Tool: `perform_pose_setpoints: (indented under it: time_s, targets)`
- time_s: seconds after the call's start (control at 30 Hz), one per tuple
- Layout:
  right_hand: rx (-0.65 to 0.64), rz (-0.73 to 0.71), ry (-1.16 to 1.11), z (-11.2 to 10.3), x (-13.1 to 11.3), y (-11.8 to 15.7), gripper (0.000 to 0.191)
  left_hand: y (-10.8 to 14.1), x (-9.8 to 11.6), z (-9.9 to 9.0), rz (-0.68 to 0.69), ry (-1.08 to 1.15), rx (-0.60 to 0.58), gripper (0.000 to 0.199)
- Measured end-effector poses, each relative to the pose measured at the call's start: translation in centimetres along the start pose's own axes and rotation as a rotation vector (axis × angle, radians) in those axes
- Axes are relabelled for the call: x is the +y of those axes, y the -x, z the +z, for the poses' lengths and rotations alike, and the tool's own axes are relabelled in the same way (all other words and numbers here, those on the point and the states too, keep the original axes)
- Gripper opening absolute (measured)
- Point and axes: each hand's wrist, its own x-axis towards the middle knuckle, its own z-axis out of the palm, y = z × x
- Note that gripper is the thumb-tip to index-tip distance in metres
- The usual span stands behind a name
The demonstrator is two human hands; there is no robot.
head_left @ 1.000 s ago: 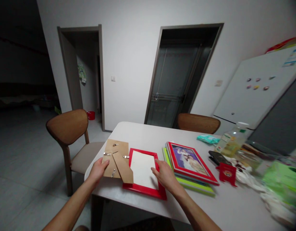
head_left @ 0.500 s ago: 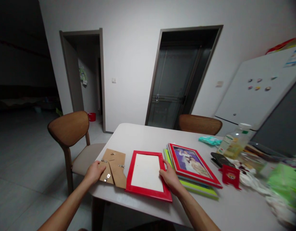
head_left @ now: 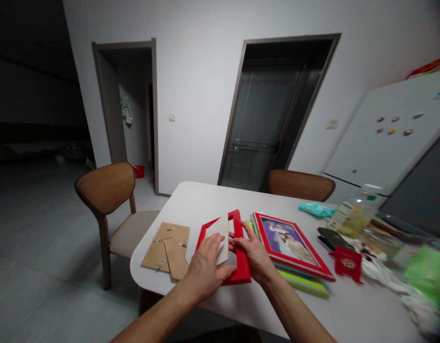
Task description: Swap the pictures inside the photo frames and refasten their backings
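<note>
- Red frame (head_left: 244, 267): tipped up off level near the surface's (head_left: 213, 200) front edge; it is the landmark here.
- Right hand (head_left: 255, 255): closed around the red frame's right side, fingertips showing in its opening.
- Left hand (head_left: 208, 262): laid over the white sheet (head_left: 223, 233), thumb spread toward the red frame's lower rim; whether it pinches the sheet, I cannot tell.
- White sheet: tilted within the red frame, a gap open along its right side.
- Brown backing board (head_left: 176, 250): flat, left of the red frame, near the rounded corner.
- Framed photo (head_left: 289, 240): atop a stack just right of the red frame, leaving little room there.
- Beyond the red frame, a broad stretch runs to the far edge.
</note>
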Motion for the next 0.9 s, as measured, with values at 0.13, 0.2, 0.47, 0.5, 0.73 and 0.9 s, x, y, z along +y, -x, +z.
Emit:
perform_pose_setpoints:
  time_s: [0.13,0.2,0.47,0.5,0.73,0.9]
  targets:
    - [-0.019,-0.024,0.228,-1.0,0.2,-0.3,0.079,-1.0,0.3,-0.8,0.051,-0.07,0.067,0.043]
    - [0.002,-0.051,0.485,-2.3,0.7,-0.9,0.074,-0.9,-0.8,-2.2,-0.067,-0.104,0.161,0.043]
    - [0.017,-0.27,1.517,-5.7,4.6,-2.0,0.048,3.4,-7.7,-5.5,-0.514,-0.22,0.225,0.034]
    - [-0.002,-0.28,1.567,-5.7,5.0,-1.9,0.046,4.0,-8.2,-5.4,-0.538,-0.233,0.203,0.034]
    - [-0.034,-0.335,1.729,-5.9,5.8,-2.1,0.037,5.5,-9.5,-4.4,-0.556,-0.353,0.091,0.033]
    - [-0.003,-0.508,1.557,-4.4,5.8,-1.7,0.039,5.5,-9.1,-4.5,-0.463,-0.407,0.076,0.032]
